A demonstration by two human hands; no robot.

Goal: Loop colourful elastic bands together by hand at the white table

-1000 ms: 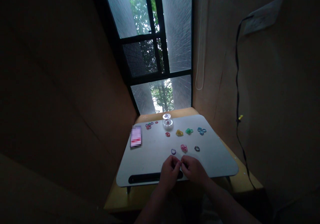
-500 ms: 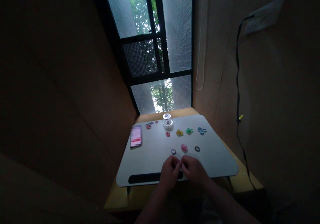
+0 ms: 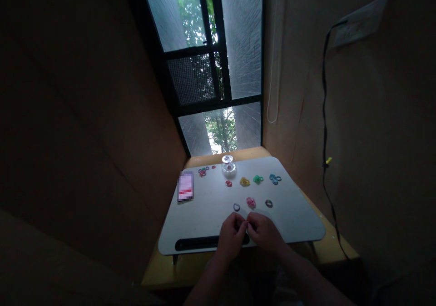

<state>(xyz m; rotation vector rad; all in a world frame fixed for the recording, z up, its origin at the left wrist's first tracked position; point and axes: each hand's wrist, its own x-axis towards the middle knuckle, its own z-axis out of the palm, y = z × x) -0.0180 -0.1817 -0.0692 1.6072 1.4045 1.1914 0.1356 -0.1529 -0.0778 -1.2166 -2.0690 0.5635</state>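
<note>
Close together above the front edge of a white lap desk, my left hand and my right hand meet at the fingertips. Both are closed in a pinch; whatever lies between the fingers is too small to make out. Just beyond them are a pale purple ring-shaped band, a pile of pink bands and a dark band. Farther back, red bands, yellow bands, green bands and blue bands lie in separate groups.
A clear round container with its lid stands at the back. Mixed bands lie at the back left, near a blurred pink card or phone. The desk has a black slot and stands on a yellow wooden surface. A black cable hangs right.
</note>
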